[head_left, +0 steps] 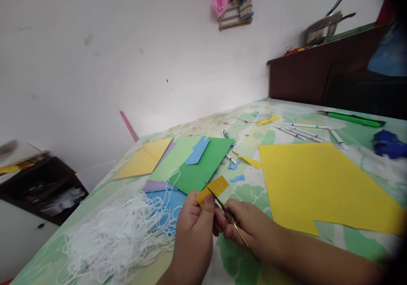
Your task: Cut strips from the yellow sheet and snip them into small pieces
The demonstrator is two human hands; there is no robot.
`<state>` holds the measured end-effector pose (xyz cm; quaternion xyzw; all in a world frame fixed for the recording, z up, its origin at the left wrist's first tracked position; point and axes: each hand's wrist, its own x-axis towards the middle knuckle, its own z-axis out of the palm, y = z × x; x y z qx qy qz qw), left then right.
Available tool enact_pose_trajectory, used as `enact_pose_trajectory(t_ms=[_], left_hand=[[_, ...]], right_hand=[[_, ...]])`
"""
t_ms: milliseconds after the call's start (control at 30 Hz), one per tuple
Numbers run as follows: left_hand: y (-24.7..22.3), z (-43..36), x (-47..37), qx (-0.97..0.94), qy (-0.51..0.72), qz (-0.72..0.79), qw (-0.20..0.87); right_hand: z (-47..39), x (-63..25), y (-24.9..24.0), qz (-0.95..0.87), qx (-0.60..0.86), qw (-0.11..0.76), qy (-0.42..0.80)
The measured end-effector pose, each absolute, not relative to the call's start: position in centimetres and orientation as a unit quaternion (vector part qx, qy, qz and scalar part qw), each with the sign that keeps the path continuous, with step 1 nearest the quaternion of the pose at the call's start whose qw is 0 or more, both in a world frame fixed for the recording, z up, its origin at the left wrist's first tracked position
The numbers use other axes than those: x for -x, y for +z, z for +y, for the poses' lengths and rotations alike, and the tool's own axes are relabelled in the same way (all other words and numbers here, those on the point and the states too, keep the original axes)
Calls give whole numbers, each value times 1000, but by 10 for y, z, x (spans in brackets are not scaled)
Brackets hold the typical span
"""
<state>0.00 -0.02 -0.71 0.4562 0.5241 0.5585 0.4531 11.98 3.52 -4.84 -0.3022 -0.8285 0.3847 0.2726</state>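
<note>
The 2 bare hands, left (194,230) and right (249,221), sit close together at the near side, with gold-coloured metal scissors (233,219) and a small dark-yellow strip (219,185) filling the room between them. To the left, a loose heap of thin white string (117,234) blocks a low sideways pass. Straight ahead, a bare lane of green-and-white patterned tablecloth (253,194) runs between a flat dark-green sheet (206,166) and a large flat yellow sheet (305,183); small blue scraps (237,178) interrupt it. Above these flat sheets, the air is open to the white wall (178,56).
</note>
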Motion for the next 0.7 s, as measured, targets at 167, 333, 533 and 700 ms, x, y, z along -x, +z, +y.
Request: enact_pose_trajectory(t_ms=[167,333,533,700], left_hand=[[-4,-2,-4,-439,578,536,431],[-1,-3,-6,-440,581,541,421],[-1,-3,-5,-438,584,539,421],[-1,-3,-3,-438,582,545,415]], right_hand=[[35,-120,-48,-837,327,261,353],[35,-121,-47,-842,334,260,335],[35,-123,-43,-839,361,244,327],[34,-124,-42,-836,378,252,307]])
